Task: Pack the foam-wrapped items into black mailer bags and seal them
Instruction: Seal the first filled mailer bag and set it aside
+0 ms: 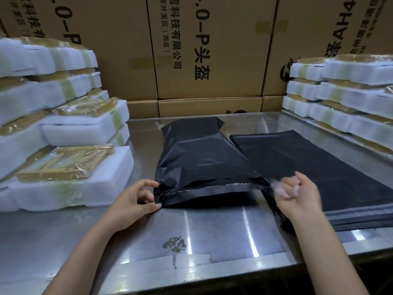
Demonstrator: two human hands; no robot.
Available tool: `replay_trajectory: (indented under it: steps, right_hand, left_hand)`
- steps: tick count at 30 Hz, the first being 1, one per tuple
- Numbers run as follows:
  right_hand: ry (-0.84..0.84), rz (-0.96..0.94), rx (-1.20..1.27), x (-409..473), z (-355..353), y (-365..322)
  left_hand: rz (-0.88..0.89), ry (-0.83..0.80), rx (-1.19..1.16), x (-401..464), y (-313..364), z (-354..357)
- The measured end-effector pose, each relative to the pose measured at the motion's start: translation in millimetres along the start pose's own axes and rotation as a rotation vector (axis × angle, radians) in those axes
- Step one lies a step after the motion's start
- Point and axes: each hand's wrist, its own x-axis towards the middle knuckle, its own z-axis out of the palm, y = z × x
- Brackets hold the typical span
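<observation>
Right now the left hand (136, 201) pinches the near-left corner of the filled black plastic mailer bag (202, 158), thumb and fingers curled around the flap fold. The right hand (297, 190) is curled tight at the bag's near-right corner, gripping what looks like a peeled translucent liner strip (276, 186); motion blur there, so I can't confirm. The bag's long axis runs away from the person, mouth toward the near edge of the steel worktop (212, 231). Its adhesive band (212, 186) lies across, between the two hands, so my read is that the next move is folding the flap forward onto it. Both hands sit equally close. The contents are hidden inside the bag. A flat stack of empty black mailers (319, 167) lies just beside it on the right. White foam-wrapped gold items (70, 167) are piled on the left and right sides; brown printed cartons (202, 50) stand behind.
</observation>
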Motion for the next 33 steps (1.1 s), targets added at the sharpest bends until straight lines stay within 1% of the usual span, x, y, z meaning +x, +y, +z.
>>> replay_trajectory:
  steps: [2,3,4,5,6,8,9,10,11,13,14,15,16,18,20,22,23,24,26,27,28,30,31,32,33]
  right_hand:
    - [-0.019,0.004,0.144,-2.8,-9.5,-11.3]
    - [-0.034,0.025,0.252,-4.5,-12.4,-15.1]
    - [-0.069,0.05,0.309,-6.1,-12.0,-14.9]
    - [-0.103,0.076,0.284,-7.4,-8.7,-12.6]
    - [-0.136,0.106,0.192,-8.4,-1.5,-7.4]
    - [-0.205,0.156,-0.024,-10.2,21.8,12.0]
    - [-0.249,0.188,-0.11,-10.9,34.7,24.5]
    - [-0.292,0.226,-0.189,-11.0,48.3,38.8]
    - [-0.333,0.272,-0.267,-12.2,61.9,53.4]
    - [-0.43,0.386,-0.44,-16.3,89.7,81.7]
    - [-0.497,0.459,-0.502,-18.8,102.8,93.0]
    - [-0.558,0.539,-0.532,-19.1,112.3,100.9]
    - [-0.606,0.616,-0.524,-16.8,118.8,105.7]
    - [-0.677,0.697,-0.499,-6.7,123.9,108.0]
    - [-0.722,0.705,-0.535,3.5,122.6,104.3]
    - [-0.762,0.664,-0.648,13.9,115.6,101.7]
    - [-0.77,0.62,-0.734,19.7,111.1,100.5]
    - [-0.771,0.576,-0.809,24.7,106.1,99.1]
    - [-0.737,0.494,-0.875,31.6,98.0,91.8]
    - [-0.704,0.43,-0.896,35.0,95.1,86.7]
    - [-0.66,0.339,-0.919,38.3,92.2,80.5]
    - [-0.551,0.096,-0.979,43.5,86.3,65.2]
    - [-0.492,-0.042,-1.018,46.0,82.1,56.9]
    - [-0.438,-0.189,-1.065,48.2,76.7,47.6]
    - [-0.398,-0.33,-1.117,50.7,70.2,37.1]
  left_hand:
    - [-0.008,-0.015,0.006,-0.2,0.9,-1.1]
    - [-0.017,-0.029,0.011,-0.7,1.6,-2.9]
    - [-0.025,-0.037,0.023,-1.6,2.1,-4.8]
    - [-0.043,-0.027,0.031,-2.4,2.9,-6.1]
    - [-0.065,0.014,0.057,-3.5,3.6,-6.4]
    - [-0.048,0.208,0.237,-5.8,9.7,-3.6]
    - [0.02,0.327,0.326,-7.7,17.4,0.1]
    - [0.128,0.41,0.356,-9.8,28.7,5.5]
    - [0.256,0.424,0.345,-11.7,41.9,12.7]
    - [0.485,0.317,0.339,-9.4,67.1,28.0]
    - [0.561,0.245,0.37,-3.9,77.2,32.7]
    - [0.594,0.186,0.397,3.8,84.6,33.9]
    - [0.597,0.16,0.395,11.7,90.7,31.7]
    - [0.586,0.202,0.312,27.4,95.0,18.7]
    - [0.623,0.238,0.356,40.8,93.7,3.3]
    - [0.688,0.2,0.471,52.5,88.2,-6.3]
    - [0.697,0.204,0.525,59.4,85.7,-11.1]
    - [0.667,0.241,0.573,67.1,83.0,-17.3]
    - [0.509,0.397,0.689,85.0,74.4,-35.2]
    - [0.391,0.46,0.791,93.5,67.9,-45.0]
    - [0.261,0.476,0.942,101.4,61.1,-53.3]
    - [-0.008,0.397,1.325,111.1,52.0,-60.8]
    - [-0.114,0.334,1.469,112.5,47.4,-59.9]
    - [-0.173,0.268,1.535,112.9,42.6,-57.1]
    - [-0.187,0.205,1.545,112.9,37.4,-53.1]
